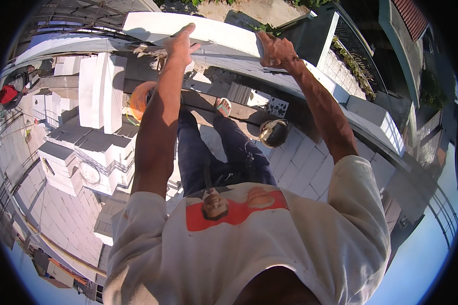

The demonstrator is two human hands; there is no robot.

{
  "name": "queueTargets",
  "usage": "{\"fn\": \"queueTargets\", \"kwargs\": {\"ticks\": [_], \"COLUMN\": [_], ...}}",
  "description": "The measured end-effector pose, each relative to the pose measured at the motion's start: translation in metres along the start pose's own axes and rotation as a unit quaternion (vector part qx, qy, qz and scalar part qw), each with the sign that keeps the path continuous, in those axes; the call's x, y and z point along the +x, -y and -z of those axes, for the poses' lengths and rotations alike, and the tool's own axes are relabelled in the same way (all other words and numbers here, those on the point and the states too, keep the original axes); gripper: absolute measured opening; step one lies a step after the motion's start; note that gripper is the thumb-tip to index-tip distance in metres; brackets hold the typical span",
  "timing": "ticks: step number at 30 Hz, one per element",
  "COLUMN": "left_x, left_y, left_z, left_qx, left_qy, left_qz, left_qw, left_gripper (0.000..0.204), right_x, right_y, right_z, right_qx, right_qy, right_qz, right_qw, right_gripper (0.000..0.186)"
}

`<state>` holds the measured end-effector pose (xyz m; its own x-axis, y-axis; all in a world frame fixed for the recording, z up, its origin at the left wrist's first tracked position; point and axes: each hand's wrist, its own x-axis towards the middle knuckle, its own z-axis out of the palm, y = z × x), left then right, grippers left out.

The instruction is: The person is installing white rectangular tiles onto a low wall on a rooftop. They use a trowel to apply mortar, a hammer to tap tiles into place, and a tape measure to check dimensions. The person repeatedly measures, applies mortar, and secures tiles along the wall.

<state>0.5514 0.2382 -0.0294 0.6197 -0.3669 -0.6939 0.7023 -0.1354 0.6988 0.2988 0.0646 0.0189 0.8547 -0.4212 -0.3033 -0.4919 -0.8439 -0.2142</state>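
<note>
A long white block (223, 34) lies crosswise at the top of the view, out in front of me along the wall. My left hand (180, 46) grips its near face toward the left, thumb reaching up over it and fingers curled. My right hand (276, 51) is wrapped around its right end. Both arms are stretched forward. Below them, my sandaled foot (223, 105) stands on a narrow board.
An orange bucket (137, 101) and a dark round container (273, 133) sit either side of my legs. Stacked white blocks (89, 157) fill the left, beyond which a person in red and grey (12, 89) crouches. A white block wall (371, 124) runs rightward, with roofs behind.
</note>
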Motion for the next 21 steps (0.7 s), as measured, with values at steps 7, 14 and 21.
{"fn": "queueTargets", "kwargs": {"ticks": [7,14,21], "left_x": [-0.029,-0.057,-0.078], "left_y": [-0.007,0.073,0.154], "left_z": [0.039,0.230,0.304], "left_qx": [0.019,0.351,0.225], "left_qy": [0.072,0.136,0.323], "left_qz": [0.027,0.052,0.343], "left_qw": [0.997,0.925,0.853], "left_gripper": [0.092,0.038,0.058], "right_x": [-0.021,-0.156,-0.412], "right_y": [0.015,0.088,0.212], "right_z": [0.012,0.009,-0.285], "right_qx": [-0.001,0.164,0.629], "right_qy": [0.004,-0.100,-0.117], "right_qz": [-0.056,-0.107,-0.365], "right_qw": [0.998,0.976,0.676], "right_gripper": [0.128,0.086,0.063]}}
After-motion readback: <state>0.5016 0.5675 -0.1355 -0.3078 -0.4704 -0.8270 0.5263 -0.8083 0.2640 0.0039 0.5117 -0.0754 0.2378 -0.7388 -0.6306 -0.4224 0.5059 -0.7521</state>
